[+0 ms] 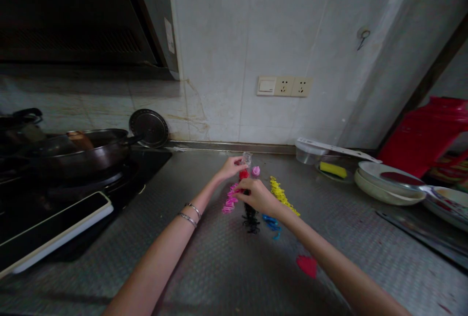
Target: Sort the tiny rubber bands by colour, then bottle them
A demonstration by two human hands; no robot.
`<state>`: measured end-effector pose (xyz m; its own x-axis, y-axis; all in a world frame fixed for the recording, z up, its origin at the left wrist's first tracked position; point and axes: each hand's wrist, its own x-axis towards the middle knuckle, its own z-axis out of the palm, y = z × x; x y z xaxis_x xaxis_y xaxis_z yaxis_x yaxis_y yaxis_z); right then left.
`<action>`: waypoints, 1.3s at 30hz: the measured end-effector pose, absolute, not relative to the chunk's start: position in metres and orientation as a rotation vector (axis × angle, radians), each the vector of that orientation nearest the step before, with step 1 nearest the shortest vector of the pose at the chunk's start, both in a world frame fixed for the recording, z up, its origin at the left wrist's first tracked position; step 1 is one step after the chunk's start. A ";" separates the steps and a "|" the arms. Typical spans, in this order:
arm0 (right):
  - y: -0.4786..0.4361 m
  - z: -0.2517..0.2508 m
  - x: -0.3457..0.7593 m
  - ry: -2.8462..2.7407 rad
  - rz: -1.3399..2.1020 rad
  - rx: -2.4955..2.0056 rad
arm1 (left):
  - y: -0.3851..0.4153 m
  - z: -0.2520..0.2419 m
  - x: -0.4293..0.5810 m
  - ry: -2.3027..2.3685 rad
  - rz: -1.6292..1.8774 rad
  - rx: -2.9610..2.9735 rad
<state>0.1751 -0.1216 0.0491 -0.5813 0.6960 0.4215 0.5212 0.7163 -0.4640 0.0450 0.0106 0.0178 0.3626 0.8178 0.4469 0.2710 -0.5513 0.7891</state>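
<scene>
My left hand (231, 167) has its fingers closed on a small clear container (246, 159), with a red bunch of bands (243, 174) just below it. My right hand (259, 195) is pinched over the pink bands (230, 200); what lies between its fingertips is too small to make out. These look like small elastic hair bands. Under and in front of my right hand lie black bands (250, 221), partly covered by it. Yellow bands (281, 194) form a strip to the right, and blue bands (271, 223) lie nearer. A pink-purple piece (256, 170) sits beside the container.
Near my right forearm lies a red piece (307, 266). A stove with a wok (84, 152) and a pale-edged long box (62, 233) are left. Right stand a plastic tub (310, 152), a yellow sponge (333, 169), stacked bowls (387, 191) and a red thermos (420, 135).
</scene>
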 end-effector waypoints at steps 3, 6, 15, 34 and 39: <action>-0.102 0.070 0.187 -2.220 0.347 -0.991 | 0.010 0.019 0.044 0.871 1.136 2.042; -0.074 0.092 0.199 -2.151 0.295 -1.034 | 0.008 0.021 0.044 0.815 1.127 2.041; -0.004 0.105 0.217 -2.207 0.299 -1.214 | 0.005 0.022 0.045 0.898 1.136 1.972; 0.010 0.137 0.198 -2.528 0.243 -1.387 | 0.010 0.018 0.044 0.921 1.122 2.046; 0.014 0.134 0.201 -2.494 0.382 -1.387 | 0.014 0.016 0.044 0.934 1.111 2.048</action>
